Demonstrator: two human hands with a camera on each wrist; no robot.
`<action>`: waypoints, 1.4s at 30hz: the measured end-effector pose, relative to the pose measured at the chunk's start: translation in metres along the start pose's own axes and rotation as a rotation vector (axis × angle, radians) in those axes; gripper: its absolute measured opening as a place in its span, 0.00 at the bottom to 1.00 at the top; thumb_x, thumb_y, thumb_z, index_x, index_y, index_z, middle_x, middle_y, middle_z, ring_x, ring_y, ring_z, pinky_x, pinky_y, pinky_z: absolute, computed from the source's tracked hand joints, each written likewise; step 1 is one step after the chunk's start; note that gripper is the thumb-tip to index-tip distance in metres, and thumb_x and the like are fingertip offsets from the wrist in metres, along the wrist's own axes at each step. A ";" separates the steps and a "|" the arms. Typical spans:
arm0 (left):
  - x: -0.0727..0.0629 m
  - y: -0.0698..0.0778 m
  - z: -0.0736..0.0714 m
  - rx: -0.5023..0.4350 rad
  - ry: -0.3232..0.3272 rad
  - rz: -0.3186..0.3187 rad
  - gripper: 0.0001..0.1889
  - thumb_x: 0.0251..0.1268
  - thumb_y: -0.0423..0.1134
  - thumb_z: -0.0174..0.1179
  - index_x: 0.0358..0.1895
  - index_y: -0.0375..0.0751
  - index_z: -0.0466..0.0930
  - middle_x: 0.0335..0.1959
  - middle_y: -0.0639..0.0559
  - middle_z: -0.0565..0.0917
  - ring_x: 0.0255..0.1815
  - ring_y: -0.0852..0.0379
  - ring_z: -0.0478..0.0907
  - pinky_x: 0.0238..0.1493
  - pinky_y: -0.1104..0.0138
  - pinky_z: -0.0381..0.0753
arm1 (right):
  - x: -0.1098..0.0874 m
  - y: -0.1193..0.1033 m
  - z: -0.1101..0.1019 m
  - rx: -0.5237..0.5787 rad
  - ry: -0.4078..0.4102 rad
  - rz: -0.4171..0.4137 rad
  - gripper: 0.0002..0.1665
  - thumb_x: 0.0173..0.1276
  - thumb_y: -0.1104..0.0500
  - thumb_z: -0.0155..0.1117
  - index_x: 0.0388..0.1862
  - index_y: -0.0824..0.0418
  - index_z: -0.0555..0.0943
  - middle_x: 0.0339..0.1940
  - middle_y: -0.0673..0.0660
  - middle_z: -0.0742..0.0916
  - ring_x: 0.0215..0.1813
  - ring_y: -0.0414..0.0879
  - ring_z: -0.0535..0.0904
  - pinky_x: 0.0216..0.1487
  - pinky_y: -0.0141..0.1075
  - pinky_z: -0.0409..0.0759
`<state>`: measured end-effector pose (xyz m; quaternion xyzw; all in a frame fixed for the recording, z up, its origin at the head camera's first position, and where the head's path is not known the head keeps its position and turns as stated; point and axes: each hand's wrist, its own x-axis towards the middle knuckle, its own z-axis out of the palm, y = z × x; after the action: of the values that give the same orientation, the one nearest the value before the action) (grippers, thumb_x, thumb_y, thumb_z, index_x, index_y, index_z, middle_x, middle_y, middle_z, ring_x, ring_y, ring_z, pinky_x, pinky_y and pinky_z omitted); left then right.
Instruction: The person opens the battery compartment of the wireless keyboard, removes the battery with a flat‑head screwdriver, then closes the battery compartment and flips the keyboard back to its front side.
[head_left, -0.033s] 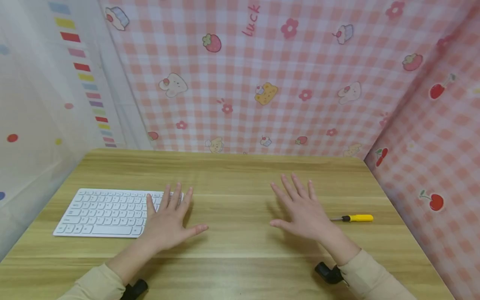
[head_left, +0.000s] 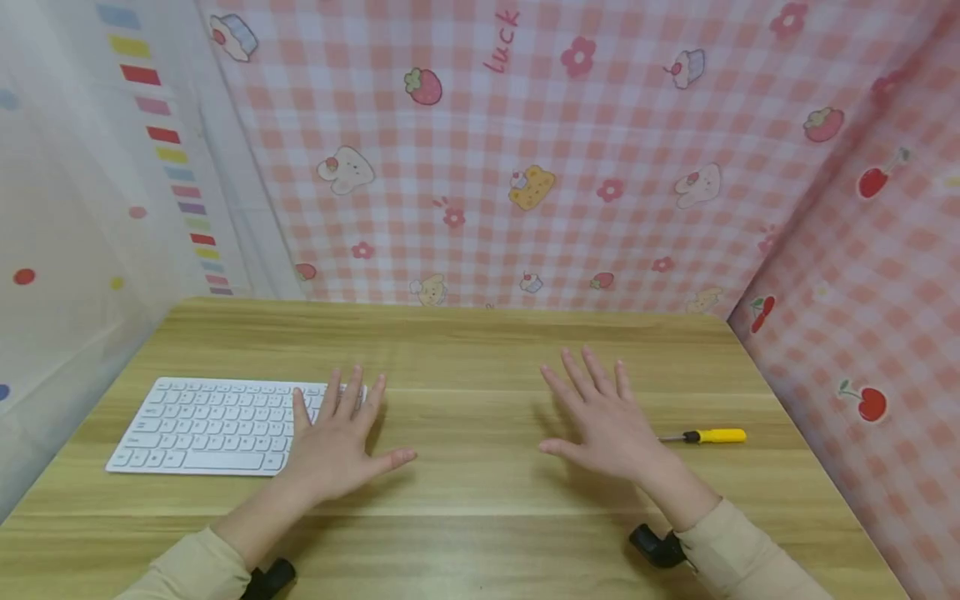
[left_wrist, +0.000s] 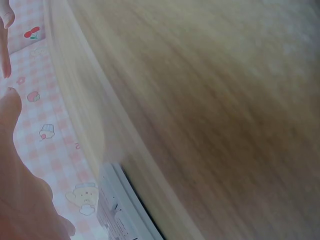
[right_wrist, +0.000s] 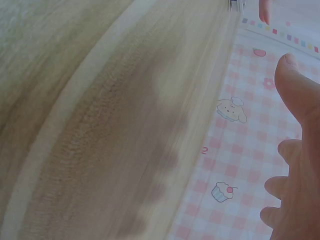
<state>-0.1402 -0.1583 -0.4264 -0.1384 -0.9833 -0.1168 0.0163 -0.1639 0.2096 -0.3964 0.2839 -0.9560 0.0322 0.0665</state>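
A white keyboard (head_left: 217, 425) lies on the left part of the table, its right end hidden by my left hand (head_left: 330, 446). That hand hovers with straight, spread fingers and holds nothing; in the left wrist view the keyboard (left_wrist: 122, 205) shows as a thin edge beneath it. Over the right half of the table my right hand (head_left: 607, 429) is held up the same way, fingers spread, its shadow falling on the wood. Beside it lies a screwdriver with a yellow handle (head_left: 720, 436), its metal tip partly hidden behind the hand.
The wooden table (head_left: 465, 350) ends at a pink checked cloth (head_left: 480, 167) behind it. Another printed cloth (head_left: 862, 333) hangs along the right side, and a white sheet (head_left: 75, 250) with coloured spots along the left. Black wrist mounts (head_left: 656, 546) sit under both sleeves.
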 end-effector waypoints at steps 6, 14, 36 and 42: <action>0.000 0.001 0.002 0.007 -0.001 0.003 0.58 0.56 0.80 0.49 0.81 0.48 0.41 0.80 0.37 0.40 0.78 0.36 0.28 0.64 0.30 0.20 | -0.002 0.000 0.000 0.012 0.001 0.000 0.59 0.61 0.30 0.65 0.82 0.53 0.50 0.81 0.63 0.51 0.80 0.63 0.36 0.71 0.68 0.32; -0.002 0.002 -0.001 0.014 0.014 0.017 0.59 0.54 0.80 0.50 0.81 0.47 0.42 0.79 0.37 0.41 0.78 0.35 0.30 0.65 0.30 0.21 | -0.005 -0.001 0.002 0.027 0.023 0.000 0.60 0.59 0.30 0.67 0.81 0.53 0.53 0.80 0.63 0.52 0.80 0.62 0.37 0.71 0.67 0.32; -0.024 -0.062 -0.036 -0.096 0.308 0.030 0.56 0.45 0.69 0.70 0.74 0.38 0.61 0.68 0.33 0.69 0.68 0.27 0.61 0.61 0.23 0.43 | -0.014 -0.013 0.019 0.584 0.261 0.087 0.50 0.57 0.53 0.78 0.76 0.60 0.64 0.72 0.63 0.71 0.72 0.65 0.62 0.68 0.66 0.59; -0.035 -0.104 -0.049 -0.166 0.306 -0.063 0.59 0.44 0.63 0.75 0.75 0.30 0.57 0.64 0.23 0.70 0.61 0.22 0.66 0.56 0.27 0.57 | -0.011 -0.027 0.024 0.736 0.235 0.084 0.45 0.60 0.55 0.76 0.74 0.60 0.67 0.69 0.59 0.75 0.69 0.59 0.68 0.65 0.59 0.68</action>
<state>-0.1349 -0.2761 -0.4040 -0.0892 -0.9602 -0.2178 0.1506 -0.1425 0.1901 -0.4210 0.2437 -0.8772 0.4080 0.0677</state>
